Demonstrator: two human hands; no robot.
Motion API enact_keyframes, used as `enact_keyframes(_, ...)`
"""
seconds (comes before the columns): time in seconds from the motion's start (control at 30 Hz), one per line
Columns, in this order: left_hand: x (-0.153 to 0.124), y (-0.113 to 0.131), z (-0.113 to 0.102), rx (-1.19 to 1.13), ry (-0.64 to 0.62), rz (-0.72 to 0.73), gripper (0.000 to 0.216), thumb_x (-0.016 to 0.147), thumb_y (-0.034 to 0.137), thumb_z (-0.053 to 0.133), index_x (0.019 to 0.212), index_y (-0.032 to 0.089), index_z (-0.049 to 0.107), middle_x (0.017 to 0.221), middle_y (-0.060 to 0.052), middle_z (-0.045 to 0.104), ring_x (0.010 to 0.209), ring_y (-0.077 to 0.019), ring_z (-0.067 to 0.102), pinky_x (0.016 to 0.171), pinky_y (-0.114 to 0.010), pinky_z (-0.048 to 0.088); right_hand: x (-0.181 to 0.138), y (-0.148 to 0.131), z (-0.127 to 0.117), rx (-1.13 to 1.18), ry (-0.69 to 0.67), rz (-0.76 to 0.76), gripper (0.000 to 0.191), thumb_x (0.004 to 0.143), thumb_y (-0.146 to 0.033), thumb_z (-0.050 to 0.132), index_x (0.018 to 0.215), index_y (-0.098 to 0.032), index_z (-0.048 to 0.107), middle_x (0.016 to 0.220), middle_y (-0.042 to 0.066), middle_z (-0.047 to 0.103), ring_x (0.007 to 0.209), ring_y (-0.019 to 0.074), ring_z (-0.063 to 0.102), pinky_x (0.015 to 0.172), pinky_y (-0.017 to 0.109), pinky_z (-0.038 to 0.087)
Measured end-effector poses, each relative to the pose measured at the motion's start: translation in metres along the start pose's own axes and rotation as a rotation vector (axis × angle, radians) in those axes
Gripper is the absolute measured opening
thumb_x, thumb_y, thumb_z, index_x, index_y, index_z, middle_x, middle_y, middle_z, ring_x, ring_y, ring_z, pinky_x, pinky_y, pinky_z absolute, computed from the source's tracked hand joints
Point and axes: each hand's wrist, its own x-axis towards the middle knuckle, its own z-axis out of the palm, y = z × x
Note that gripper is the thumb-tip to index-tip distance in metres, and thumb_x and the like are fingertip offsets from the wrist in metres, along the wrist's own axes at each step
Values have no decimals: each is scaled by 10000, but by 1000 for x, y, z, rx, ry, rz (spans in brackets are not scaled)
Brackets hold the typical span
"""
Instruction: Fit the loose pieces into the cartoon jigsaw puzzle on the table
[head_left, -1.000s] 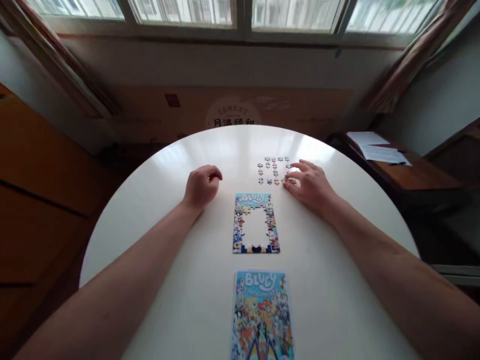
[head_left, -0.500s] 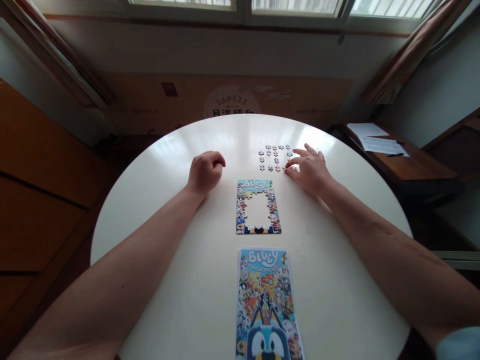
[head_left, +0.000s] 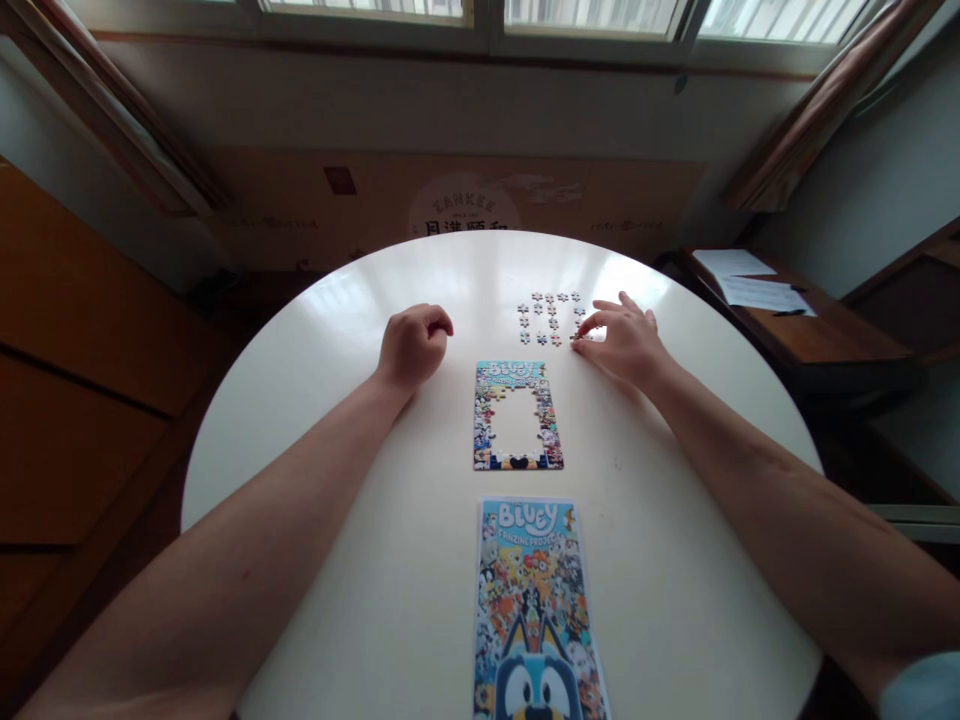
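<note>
My left hand (head_left: 414, 345) rests on the white table as a loose fist, with nothing seen in it. At the right end of several loose jigsaw pieces (head_left: 553, 323), laid out in rows, my right hand (head_left: 621, 335) has thumb and index finger pinched on a small puzzle piece (head_left: 575, 338). Its other fingers are raised, and it hides part of the pieces behind it. Between my forearms lies a partly assembled puzzle (head_left: 483, 425), its border joined around a bare middle. Closer to me is the printed Bluey picture sheet (head_left: 532, 570).
The round white table (head_left: 337, 620) fills the middle of the view. Beyond its far edge is a wall with a printed banner (head_left: 255, 190) below windows. At the right stands a brown desk (head_left: 847, 335) with papers (head_left: 765, 293) and a pen (head_left: 789, 313).
My right hand has shifted slightly to the right, its thumb and index finger closing together at the puzzle piece. The left fist and the puzzle stay where they were.
</note>
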Motion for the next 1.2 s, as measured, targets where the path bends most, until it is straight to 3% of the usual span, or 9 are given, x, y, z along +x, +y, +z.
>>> enact_keyframes(0.1,0,0,0,-1,-6,-3,259,697,32,465,645,194,660,688,-29,664,674,-186,592,671,-317,451,-2,-2,-3,1,18,-9,73,797,-319,776,840,-260,773,1399,59,617,1460,439,345,1118,777,185)
enact_keyframes(0.27,0,0,0,1,-9,-2,254,699,40,467,647,193,663,695,-32,667,676,-187,592,669,-318,451,-2,-5,-6,-30,47,-50,38,772,-302,778,801,-279,772,1160,40,733,1262,380,531,1046,613,370)
enact_keyframes(0.43,0,0,-1,-1,-2,10,248,698,56,462,645,193,662,686,-33,661,666,-181,587,659,-315,449,-4,-11,-8,-29,-12,-42,47,776,-255,727,791,-272,768,924,23,767,1059,325,635,989,554,419)
enact_keyframes(0.53,0,2,-2,-2,1,22,250,702,60,457,646,195,659,690,-35,658,669,-178,586,658,-318,450,-6,-14,-14,53,-14,-64,86,797,-251,689,809,-250,774,875,21,764,897,266,684,921,497,491)
enact_keyframes(0.63,0,11,-6,-8,-7,51,253,719,63,454,654,199,658,695,-36,652,665,-174,580,650,-321,453,-8,-17,-21,252,-14,-98,164,820,-321,683,893,-224,793,906,53,767,860,245,707,873,461,554)
enact_keyframes(0.77,0,36,-12,-76,-57,95,254,740,58,463,675,198,664,722,-32,665,661,-158,579,636,-309,461,-11,-25,-26,638,-181,-53,224,788,-364,733,937,-212,802,933,73,771,889,237,727,914,466,587)
enact_keyframes(0.87,-3,55,-15,-156,-144,128,249,757,55,482,709,190,686,753,-32,684,629,-140,571,617,-299,470,-15,-34,-24,823,-340,8,252,771,-363,761,960,-202,801,871,69,762,822,209,722,848,438,616)
enact_keyframes(1.03,-7,70,-13,-282,-316,176,273,779,61,531,861,198,752,850,-33,740,668,-134,627,634,-288,513,-20,-47,-16,922,-496,-2,304,765,-352,789,1017,-183,771,840,58,746,752,174,702,636,322,608)
enact_keyframes(1.2,-8,74,-11,-354,-387,133,133,841,216,688,934,199,782,899,-49,772,676,-139,648,646,-295,541,-24,-54,-10,989,-537,15,337,754,-356,818,1025,-173,739,835,61,747,751,172,710,551,265,570)
